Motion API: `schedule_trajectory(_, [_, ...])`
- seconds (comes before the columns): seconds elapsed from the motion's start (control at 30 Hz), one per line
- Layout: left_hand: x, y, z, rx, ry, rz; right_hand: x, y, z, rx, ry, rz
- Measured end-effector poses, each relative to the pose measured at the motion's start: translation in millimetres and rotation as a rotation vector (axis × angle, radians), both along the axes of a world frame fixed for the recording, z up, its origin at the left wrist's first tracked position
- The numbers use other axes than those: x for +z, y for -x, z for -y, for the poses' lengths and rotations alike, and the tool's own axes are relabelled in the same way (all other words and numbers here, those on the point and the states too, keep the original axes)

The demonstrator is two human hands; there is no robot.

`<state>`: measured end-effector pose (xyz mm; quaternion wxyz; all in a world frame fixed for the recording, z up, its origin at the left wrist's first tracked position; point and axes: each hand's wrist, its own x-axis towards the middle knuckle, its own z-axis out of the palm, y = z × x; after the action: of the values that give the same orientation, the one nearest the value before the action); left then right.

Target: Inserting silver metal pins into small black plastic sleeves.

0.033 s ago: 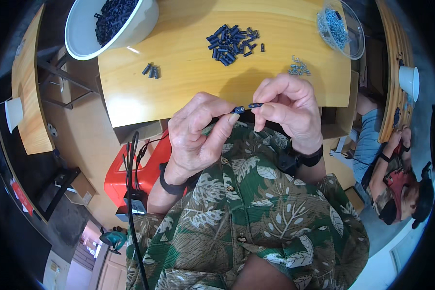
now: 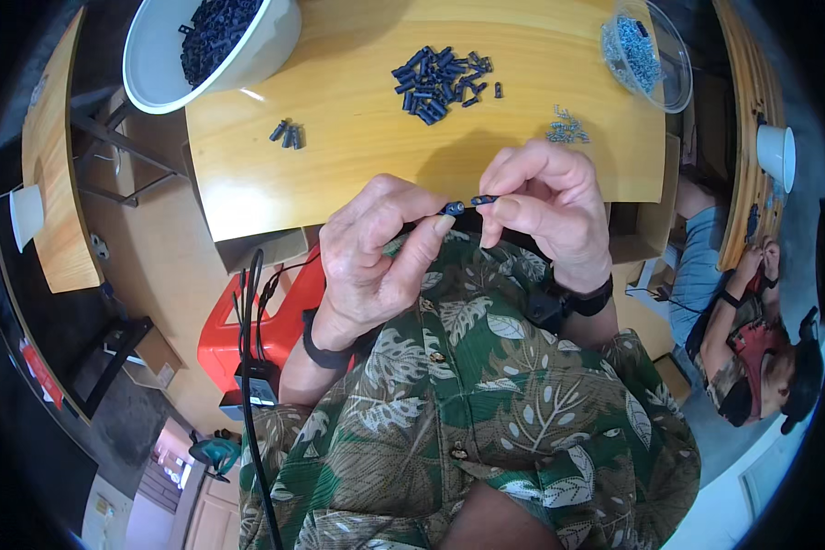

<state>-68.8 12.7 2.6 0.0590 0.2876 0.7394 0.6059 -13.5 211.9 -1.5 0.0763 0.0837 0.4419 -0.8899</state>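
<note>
My left hand [image 2: 380,247] pinches a short black plastic sleeve [image 2: 453,209] between thumb and forefinger, its round open end facing right. Close beside it, my right hand [image 2: 550,211] holds a thinner black plastic piece [image 2: 484,200] by its right end. A small gap separates the two parts, both held just off the table's near edge. Beyond my hands lies a pile of black plastic parts [image 2: 435,87]. A few more black sleeves [image 2: 289,136] rest to the left. Small metal springs [image 2: 566,126] are scattered beyond my right hand.
A white tub [image 2: 289,41] of black parts stands at the table's far left. At the far right is a clear round container [image 2: 676,87] of springs. A red stool [image 2: 220,335] and black cables [image 2: 250,367] are by my left arm. Another person [image 2: 742,357] sits at the right.
</note>
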Motion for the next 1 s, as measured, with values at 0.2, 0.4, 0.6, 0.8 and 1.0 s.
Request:
schedule_trajectory(0.2, [1.7, 4.7, -0.5, -0.035, 0.023, -0.042, 4.3, 0.7, 1.3, -0.01, -0.133, -0.099])
schedule_trajectory(0.4, [1.7, 3.7, -0.8, -0.041, 0.03, -0.024, 9.1, 0.7, -0.7, 0.011, -0.223, -0.139])
schedule_trajectory(0.6, [3.4, 4.1, -0.6, -0.069, 0.052, 0.005, 9.1, 1.8, -3.7, 0.055, -0.326, -0.177])
schedule_trajectory(0.8, [3.1, 8.9, 2.3, -0.142, 0.116, -0.01, 13.5, 8.5, -10.1, 0.12, -0.577, -0.268])
schedule_trajectory(1.0, [4.9, 11.1, 0.4, -0.172, 0.167, -0.001, 10.8, 15.9, -12.9, 0.222, -0.751, -0.43])
